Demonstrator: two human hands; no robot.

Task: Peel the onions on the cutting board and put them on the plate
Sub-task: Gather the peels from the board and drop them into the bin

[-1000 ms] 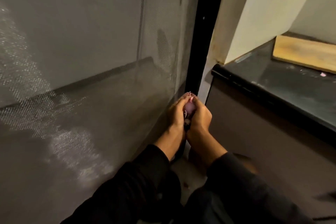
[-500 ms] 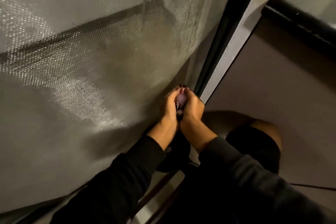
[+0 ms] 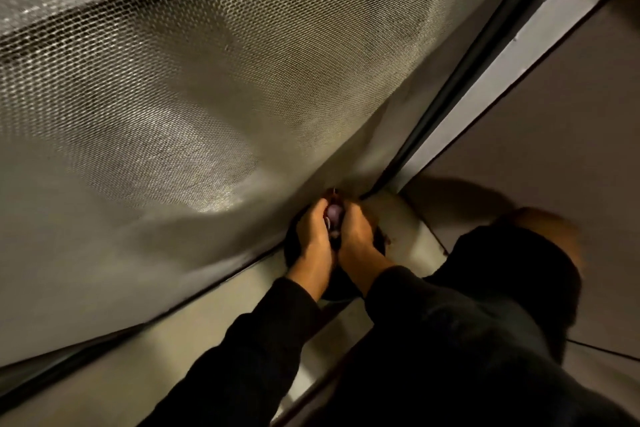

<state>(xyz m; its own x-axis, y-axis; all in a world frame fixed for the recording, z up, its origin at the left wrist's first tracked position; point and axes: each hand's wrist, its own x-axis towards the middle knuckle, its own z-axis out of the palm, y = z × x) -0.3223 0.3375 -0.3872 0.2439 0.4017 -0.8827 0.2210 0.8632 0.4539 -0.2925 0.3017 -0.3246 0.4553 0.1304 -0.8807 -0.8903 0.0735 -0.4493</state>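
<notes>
Since half a second ago our view has tipped further down: the mesh screen (image 3: 194,87) now fills most of the picture, the counter edge has slipped out at the upper right, and our hands sit lower, over a dark round shape near the floor. The grip itself looks unchanged, both hands closed round the same small onion.

We see the screen as the biggest thing, its weave catching light in pale patches across the left and centre. Along its right edge runs a dark frame (image 3: 446,107) with a pale strip beside it, and right of that a flat brown panel (image 3: 561,121). Below the screen lies a pale floor (image 3: 145,357).

Our dark sleeves (image 3: 433,340) come up from the bottom of the view, and a knee (image 3: 540,222) shows blurred at the right.

Under our hands sits a dark round container (image 3: 294,246); we cannot tell what it is.

Our left hand (image 3: 313,236) and right hand (image 3: 358,236) are pressed close together, fingers curled, holding the onion (image 3: 334,212) between them. It shows only as a purplish patch between the fingertips, held above the dark container, just beside the foot of the frame.
</notes>
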